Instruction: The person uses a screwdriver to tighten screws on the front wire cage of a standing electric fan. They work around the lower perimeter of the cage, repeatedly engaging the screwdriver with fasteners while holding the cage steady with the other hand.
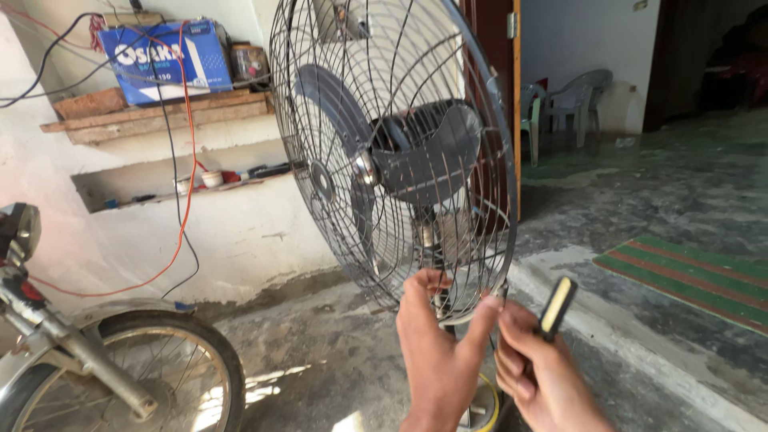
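Left hand (438, 352) fingers pinch fan guard (392, 152) bottom rim; right hand (542, 376) fingers grip screwdriver (555, 308) beside.

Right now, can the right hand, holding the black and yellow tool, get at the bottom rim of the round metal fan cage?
Probably yes: the right hand sits beside the cage's bottom rim, nothing between.

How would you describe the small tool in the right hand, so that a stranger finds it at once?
Start at the big wire-caged fan and go down to its lower rim, where two hands meet. The right hand grips a screwdriver; its black handle with a yellow stripe stands out against the grey floor.
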